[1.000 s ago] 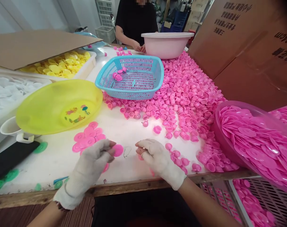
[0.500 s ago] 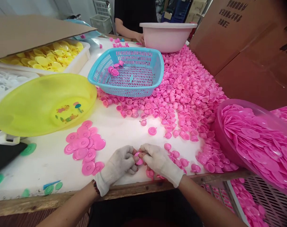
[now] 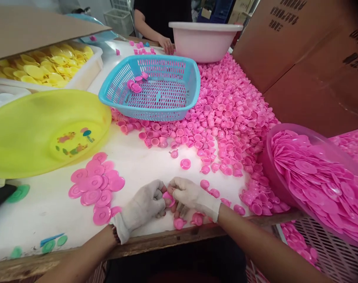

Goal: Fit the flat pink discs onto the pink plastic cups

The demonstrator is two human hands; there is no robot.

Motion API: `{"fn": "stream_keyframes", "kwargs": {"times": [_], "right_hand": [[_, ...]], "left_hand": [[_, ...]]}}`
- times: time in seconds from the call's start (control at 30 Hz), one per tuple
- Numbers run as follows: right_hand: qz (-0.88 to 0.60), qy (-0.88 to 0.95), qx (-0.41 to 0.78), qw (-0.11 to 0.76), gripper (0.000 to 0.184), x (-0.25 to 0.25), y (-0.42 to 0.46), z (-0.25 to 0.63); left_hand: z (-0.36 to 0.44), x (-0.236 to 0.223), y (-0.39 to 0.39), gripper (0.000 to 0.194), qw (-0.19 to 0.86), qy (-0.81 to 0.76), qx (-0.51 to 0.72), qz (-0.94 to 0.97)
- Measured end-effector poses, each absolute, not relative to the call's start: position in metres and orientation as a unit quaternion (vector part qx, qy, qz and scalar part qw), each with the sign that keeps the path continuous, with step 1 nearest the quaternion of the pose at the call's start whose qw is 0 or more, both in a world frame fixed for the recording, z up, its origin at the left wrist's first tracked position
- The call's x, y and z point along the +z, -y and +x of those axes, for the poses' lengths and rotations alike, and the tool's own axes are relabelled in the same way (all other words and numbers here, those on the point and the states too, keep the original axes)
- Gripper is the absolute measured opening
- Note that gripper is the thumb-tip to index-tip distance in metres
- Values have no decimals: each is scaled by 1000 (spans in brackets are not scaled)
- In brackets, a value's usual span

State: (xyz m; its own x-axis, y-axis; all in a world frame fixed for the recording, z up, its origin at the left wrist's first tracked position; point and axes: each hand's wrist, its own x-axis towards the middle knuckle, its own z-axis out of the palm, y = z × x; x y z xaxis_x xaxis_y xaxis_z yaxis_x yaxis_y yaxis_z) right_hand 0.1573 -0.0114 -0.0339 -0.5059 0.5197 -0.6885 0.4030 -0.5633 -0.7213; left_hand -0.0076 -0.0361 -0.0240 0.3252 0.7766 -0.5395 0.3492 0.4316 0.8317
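In front of me, near the table's front edge, my left hand (image 3: 145, 205), in a white glove with bare fingertips, pinches a small pink toy saucer (image 3: 168, 199). My right hand (image 3: 195, 197), gloved alike, closes its fingers on the saucer's other side; whether it also holds a small cup there is hidden. Loose pink toy teacups (image 3: 179, 223) lie just below the right hand. To the left, flat pink saucers (image 3: 92, 197) overlap in a loose group on the white tabletop.
A blue basket (image 3: 158, 114) holds a few pink pieces. Behind and right of it spreads a heap of pink teacups (image 3: 226, 114). A pink tub (image 3: 268, 157) of saucers stands right, a yellow basin (image 3: 25, 118) left. Across the table, a person's hand (image 3: 166, 45) rests beside a pale pink basin (image 3: 202, 43).
My left hand has moved right, bringing a saucer to my right hand, and the two now meet around it. The view has shifted slightly, and the co-worker's hand has moved.
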Motion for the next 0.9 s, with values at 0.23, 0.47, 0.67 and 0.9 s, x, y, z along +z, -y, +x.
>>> {"fn": "stream_keyframes", "kwargs": {"times": [0.23,0.47,0.67,0.9], "right_hand": [[-518,496,696,41,5,-34,17,147],[-523,704,452,165,22,-21,25,170],[-588,790,159,64,37,-12,-7,184],[-507,822,216,142,18,-2,-18,173]], "left_hand": [[-3,-17,35,13,595,-565,157,549],[-15,8,43,11,651,-535,133,522],[-32,107,-15,53,470,-497,413,601],[-55,88,7,20,325,-584,266,694]]}}
